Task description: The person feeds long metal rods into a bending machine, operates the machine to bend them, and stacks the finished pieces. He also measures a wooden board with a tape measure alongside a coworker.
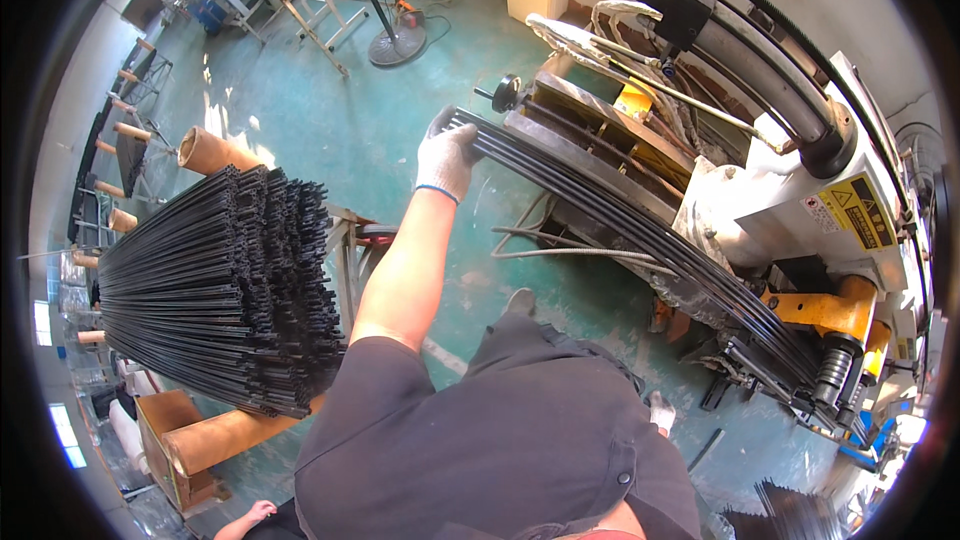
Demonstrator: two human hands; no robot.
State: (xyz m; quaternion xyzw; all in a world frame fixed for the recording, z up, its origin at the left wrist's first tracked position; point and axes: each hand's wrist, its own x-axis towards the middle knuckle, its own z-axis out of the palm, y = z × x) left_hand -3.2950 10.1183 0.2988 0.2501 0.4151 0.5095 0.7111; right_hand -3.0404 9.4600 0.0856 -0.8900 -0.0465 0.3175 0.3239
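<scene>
My left hand (448, 157), in a white knit glove with a blue cuff edge, grips the near ends of several long black tubes (600, 199). From there the tubes slant down to the right along the bed of a machine (810, 217). Their far ends lie under the machine's yellow clamp arms (821, 307), by a dark coil spring (832, 371). My right hand (661, 412), also in a light glove, shows only in part beside my dark shirt; its fingers are too small and hidden to read.
A large stack of black tubes (180, 292) rests on a rack with brown-wrapped posts (240, 439) to my left. Another person's hand (261, 510) is at lower left. A round pedestal base (397, 45) stands ahead. Flexible conduit (585, 253) crosses below the machine bed. More tubes (795, 510) lie at lower right.
</scene>
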